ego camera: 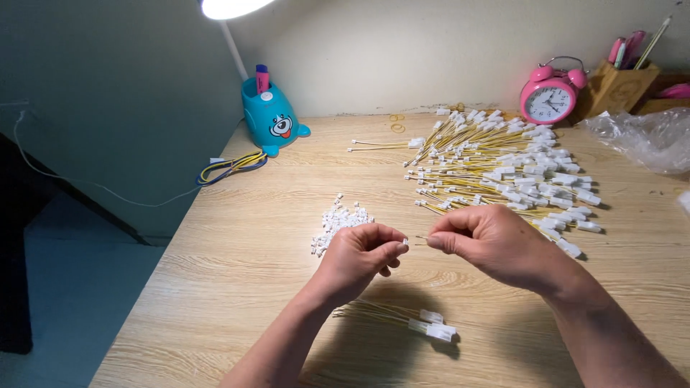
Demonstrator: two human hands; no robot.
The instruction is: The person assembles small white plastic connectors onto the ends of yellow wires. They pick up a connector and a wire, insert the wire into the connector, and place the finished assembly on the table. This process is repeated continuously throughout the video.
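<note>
My left hand (363, 253) pinches a tiny white connector housing (405, 242) at its fingertips. My right hand (489, 241) pinches the thin end of a wire (421, 239), whose tip sits just beside that housing. Both hands hover above the wooden desk (237, 273). A small heap of white housings (338, 221) lies just left of my left hand. Behind my right hand spreads a big pile of yellow-and-white wires with white plugs (507, 172). Below my hands lies a small bundle of wires with white plugs (417, 322).
A blue animal-shaped pen holder (272, 118) and lamp stem stand at the back left, with a yellow-blue cable (231, 167) beside them. A pink alarm clock (550, 97), wooden pen box (619, 86) and crumpled plastic bag (647, 136) sit back right. Rubber bands (396, 122) lie near the wall.
</note>
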